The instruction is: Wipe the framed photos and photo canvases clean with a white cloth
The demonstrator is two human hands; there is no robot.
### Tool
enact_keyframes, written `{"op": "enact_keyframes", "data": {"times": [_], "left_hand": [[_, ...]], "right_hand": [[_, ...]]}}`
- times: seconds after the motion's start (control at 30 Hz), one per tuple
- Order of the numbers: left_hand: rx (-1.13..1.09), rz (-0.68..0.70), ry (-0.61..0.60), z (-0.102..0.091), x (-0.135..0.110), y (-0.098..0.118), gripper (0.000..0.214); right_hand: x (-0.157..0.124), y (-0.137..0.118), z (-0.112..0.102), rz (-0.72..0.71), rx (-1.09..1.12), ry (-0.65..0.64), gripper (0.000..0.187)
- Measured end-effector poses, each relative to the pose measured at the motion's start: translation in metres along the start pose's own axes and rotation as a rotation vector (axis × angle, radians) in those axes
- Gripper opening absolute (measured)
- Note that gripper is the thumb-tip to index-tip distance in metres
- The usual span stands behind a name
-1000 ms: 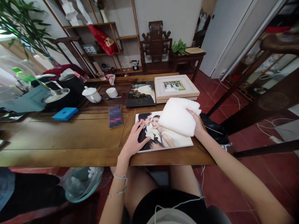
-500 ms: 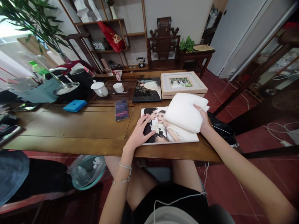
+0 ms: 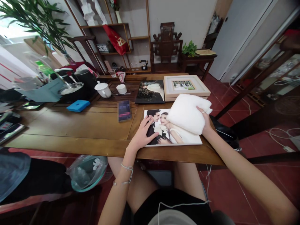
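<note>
White towel [image 3: 187, 115], folded into a thick pad, is grasped at its right edge by the right hand [image 3: 205, 120], a ring on one finger — the cloth covers the upper right part of a wedding photo panel [image 3: 161, 134] near the front edge of a wooden table [image 3: 67, 125]. The left hand [image 3: 142, 136], released and fingers spread, rests flat on the panel's left side. Just beyond, a dark photo panel [image 3: 150, 91] lies beside a light wood picture frame [image 3: 167, 89]. To their left sits a dark rectangular item [image 3: 124, 111], its surface blurred over, and farther along a bright blue box [image 3: 78, 106]. Behind these stand a white lidded pot [image 3: 103, 90] and a white cup [image 3: 121, 89]. Below the table, a plastic-lined bin [image 3: 87, 173] stands near another person's dark-clad leg [image 3: 50, 176] — while a carved wooden chair [image 3: 167, 43] faces from the far wall
</note>
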State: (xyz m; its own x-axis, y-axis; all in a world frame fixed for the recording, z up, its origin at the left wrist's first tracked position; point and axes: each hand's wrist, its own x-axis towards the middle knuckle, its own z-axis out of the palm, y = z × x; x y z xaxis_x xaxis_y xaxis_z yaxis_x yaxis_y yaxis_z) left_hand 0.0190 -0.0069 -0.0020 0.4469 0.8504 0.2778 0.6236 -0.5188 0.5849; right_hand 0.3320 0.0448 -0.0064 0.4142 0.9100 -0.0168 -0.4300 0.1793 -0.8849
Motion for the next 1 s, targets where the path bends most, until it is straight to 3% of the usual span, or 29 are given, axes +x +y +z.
{"op": "enact_keyframes", "data": {"times": [0.17,1.0], "left_hand": [[-0.009,0.017,0.02,0.0022,-0.0003,-0.0031,0.07],[-0.037,-0.024,0.001,0.0002,-0.0018,-0.0013,0.071]], "right_hand": [[-0.0003,0.0006,0.0079,-0.007,0.026,0.073,0.039],[-0.0044,0.0025,0.0098,0.011,0.014,0.077,0.045]]}}
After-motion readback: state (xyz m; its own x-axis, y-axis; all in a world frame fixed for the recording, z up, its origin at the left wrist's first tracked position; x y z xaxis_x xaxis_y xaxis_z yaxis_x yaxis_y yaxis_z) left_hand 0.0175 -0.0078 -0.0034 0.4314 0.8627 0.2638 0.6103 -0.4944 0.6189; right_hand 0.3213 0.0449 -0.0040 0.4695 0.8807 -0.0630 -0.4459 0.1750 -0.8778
